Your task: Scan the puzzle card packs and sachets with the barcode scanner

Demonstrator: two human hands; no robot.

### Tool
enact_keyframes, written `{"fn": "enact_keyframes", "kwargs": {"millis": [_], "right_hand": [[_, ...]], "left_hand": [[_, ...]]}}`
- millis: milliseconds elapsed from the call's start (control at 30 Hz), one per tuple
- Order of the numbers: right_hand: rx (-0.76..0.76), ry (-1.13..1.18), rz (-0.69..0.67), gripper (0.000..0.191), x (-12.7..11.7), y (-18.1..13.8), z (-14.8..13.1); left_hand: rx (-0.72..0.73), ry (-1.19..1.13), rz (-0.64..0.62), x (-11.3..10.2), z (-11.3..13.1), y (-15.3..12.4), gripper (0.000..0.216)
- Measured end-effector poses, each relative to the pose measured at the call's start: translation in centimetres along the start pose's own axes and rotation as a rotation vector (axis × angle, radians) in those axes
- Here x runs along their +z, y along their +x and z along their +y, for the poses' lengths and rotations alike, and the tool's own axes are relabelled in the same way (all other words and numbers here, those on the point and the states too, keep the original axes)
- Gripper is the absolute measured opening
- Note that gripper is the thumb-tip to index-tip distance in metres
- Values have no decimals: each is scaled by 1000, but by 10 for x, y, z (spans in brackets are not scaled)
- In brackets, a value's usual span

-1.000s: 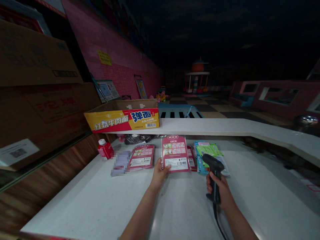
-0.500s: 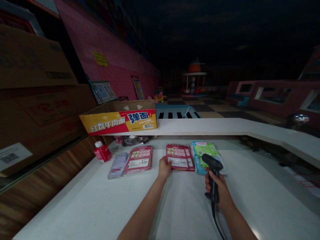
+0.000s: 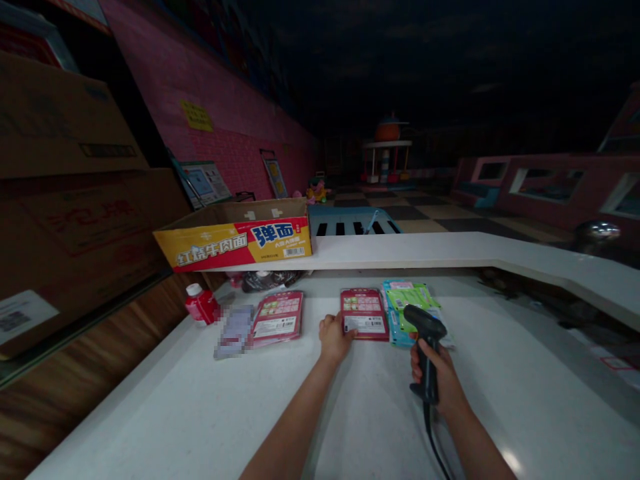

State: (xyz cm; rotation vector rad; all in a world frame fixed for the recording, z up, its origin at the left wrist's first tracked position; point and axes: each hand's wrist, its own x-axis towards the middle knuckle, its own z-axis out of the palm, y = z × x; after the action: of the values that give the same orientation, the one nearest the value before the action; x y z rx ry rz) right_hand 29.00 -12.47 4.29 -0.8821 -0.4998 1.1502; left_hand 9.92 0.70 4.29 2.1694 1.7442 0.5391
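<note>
My left hand (image 3: 336,338) is at the lower left corner of a red packet (image 3: 365,313), its thumb on the packet's edge and its fingers curled along the left side. A printed label with a barcode faces up on it. My right hand (image 3: 440,373) is closed round the grip of a black barcode scanner (image 3: 425,333), whose cord runs down toward me. Behind the scanner lie green and blue packets (image 3: 407,300), overlapping one another and partly hidden by it. Left of my left hand is another red packet (image 3: 278,317).
A blurred flat item (image 3: 235,331) and a red bottle with a white cap (image 3: 201,305) are at the left of the white counter (image 3: 200,407). A yellow and red carton (image 3: 240,243) stands on the raised ledge (image 3: 400,250). Brown boxes (image 3: 75,220) are stacked far left.
My left hand has moved slightly right. The upper red packet has slid right, so its edges line up with the one that showed beneath it. The scanner stays nearly still.
</note>
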Motion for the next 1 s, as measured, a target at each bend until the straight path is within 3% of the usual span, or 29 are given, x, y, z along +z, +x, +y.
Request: {"fn": "enact_keyframes", "kwargs": {"millis": [167,333,500,600,733,1000], "right_hand": [[20,-34,14,47,-2,-2,1],[32,-30,16,46,-4,-3,2],[51,-23,32,46,-6,-4,2],[65,-19,29,46,-7,-4,2],[65,-17,34,46,-7,-4,3],[66,-27,31,45,-7,-5,1]], "left_hand": [[43,-91,102,-9,-8,-7,52],[58,-31,234,-50,-36,-3,41],[-225,231,275,-107,-77,-6,39],[-446,316,218,-127,-98,-14,53],[-548,310,104,-135,-116,-20,69],[-505,320,115,-134,-125,-18,71]]}}
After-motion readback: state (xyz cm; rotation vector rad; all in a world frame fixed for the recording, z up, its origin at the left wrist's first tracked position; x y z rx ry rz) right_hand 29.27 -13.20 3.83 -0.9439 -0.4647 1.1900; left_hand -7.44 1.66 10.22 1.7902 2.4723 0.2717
